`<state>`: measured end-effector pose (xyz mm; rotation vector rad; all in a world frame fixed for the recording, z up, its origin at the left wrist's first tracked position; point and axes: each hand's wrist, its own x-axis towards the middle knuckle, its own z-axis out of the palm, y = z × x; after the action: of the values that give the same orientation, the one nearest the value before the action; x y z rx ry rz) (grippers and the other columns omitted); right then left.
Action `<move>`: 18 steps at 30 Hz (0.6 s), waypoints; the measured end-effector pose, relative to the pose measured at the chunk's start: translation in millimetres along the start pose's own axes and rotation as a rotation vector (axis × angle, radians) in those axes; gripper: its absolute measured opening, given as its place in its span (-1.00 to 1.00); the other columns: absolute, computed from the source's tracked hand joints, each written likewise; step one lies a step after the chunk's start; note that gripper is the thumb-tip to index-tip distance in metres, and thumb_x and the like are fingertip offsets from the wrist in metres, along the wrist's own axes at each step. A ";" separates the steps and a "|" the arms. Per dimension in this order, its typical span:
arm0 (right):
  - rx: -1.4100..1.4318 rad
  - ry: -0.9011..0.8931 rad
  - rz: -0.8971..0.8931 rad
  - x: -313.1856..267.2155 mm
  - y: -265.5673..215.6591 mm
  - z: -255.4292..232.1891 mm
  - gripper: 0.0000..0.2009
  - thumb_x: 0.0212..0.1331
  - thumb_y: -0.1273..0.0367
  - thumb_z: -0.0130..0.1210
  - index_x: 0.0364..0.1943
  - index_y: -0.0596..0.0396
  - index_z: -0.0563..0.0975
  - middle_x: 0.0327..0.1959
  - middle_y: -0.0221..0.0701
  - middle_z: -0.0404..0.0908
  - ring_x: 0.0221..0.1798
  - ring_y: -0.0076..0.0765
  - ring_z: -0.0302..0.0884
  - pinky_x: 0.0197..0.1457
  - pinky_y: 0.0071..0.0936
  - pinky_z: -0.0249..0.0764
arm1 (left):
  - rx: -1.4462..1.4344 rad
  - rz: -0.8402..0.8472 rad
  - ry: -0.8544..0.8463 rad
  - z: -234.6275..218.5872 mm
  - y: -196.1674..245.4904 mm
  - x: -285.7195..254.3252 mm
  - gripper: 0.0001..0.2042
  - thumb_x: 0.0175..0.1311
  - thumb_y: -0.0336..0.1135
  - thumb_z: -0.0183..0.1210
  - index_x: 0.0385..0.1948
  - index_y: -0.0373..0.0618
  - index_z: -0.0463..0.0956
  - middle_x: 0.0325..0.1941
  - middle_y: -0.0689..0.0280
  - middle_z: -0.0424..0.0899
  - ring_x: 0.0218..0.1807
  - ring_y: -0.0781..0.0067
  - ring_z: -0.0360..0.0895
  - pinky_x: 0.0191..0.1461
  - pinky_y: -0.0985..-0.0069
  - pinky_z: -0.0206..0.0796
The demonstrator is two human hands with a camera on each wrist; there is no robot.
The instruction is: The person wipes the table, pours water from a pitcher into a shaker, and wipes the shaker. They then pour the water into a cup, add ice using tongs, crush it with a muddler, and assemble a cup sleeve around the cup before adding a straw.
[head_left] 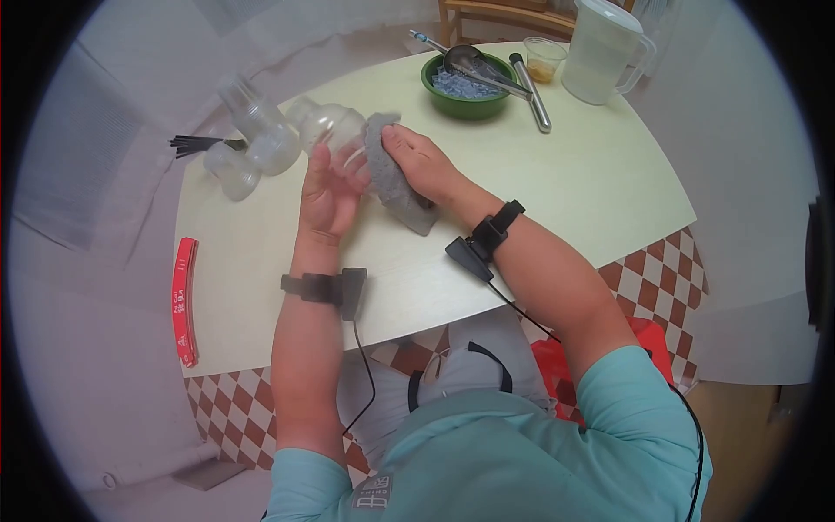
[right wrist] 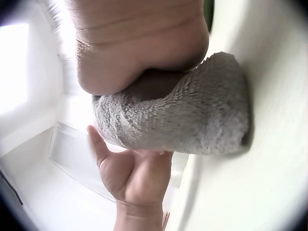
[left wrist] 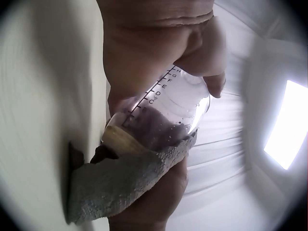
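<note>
A clear shaker cup (head_left: 337, 129) with letter marks down its side, seen as the cup (left wrist: 168, 103) in the left wrist view, lies tilted between both hands above the table. The left hand (head_left: 329, 198) grips its side, thumb up and fingers around the far side. Against the cup's near end the right hand (head_left: 424, 165) holds a grey cloth (head_left: 396, 187), its fingers partly hidden by the cloth. In the right wrist view the cloth (right wrist: 178, 115) hangs folded below the right palm, down to the tabletop.
Stacked clear plastic cups (head_left: 270, 139) and black straws (head_left: 196, 145) are at the left back. A green bowl (head_left: 470, 106) holds ice-like pieces, a strainer and tongs; beside it are a muddler (head_left: 532, 96), a small cup (head_left: 543, 61) and a pitcher (head_left: 598, 56). A red strip (head_left: 183, 300) lies at the left edge.
</note>
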<state>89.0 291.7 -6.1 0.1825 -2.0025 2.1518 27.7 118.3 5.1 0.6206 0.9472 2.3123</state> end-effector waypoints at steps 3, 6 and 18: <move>0.220 -0.010 0.184 -4.3 -16.5 0.8 -0.52 0.56 0.04 -0.16 0.18 0.18 0.49 -0.11 -0.31 0.68 0.04 -0.40 0.64 0.07 -0.45 0.51 | -0.211 0.056 0.025 -1.0 4.5 0.8 -0.38 0.32 0.15 0.25 0.27 -0.02 0.34 0.29 0.13 0.45 0.34 -0.02 0.37 0.43 0.04 0.26; 0.525 -0.060 0.361 -8.3 -19.5 8.3 -0.53 0.53 0.07 -0.08 0.20 0.20 0.46 -0.08 -0.24 0.68 0.04 -0.28 0.64 0.10 -0.42 0.51 | -0.269 0.112 0.080 -13.2 7.0 3.3 -0.44 0.35 0.14 0.22 0.23 -0.01 0.39 0.24 0.14 0.50 0.32 0.07 0.41 0.43 0.06 0.27; -0.314 0.262 -0.113 -13.5 -6.8 21.4 -0.13 0.21 -0.03 0.32 0.40 0.34 0.25 0.28 -0.07 0.47 0.27 -0.21 0.46 0.33 -0.33 0.40 | 0.230 0.339 0.017 5.0 -2.0 4.5 -0.38 0.38 -0.20 0.26 0.42 0.02 0.17 0.37 0.26 0.37 0.39 0.31 0.34 0.47 0.23 0.22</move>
<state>102.7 270.1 -0.9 -0.0322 -2.0823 1.6682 28.0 124.8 7.7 0.9192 1.2048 2.5226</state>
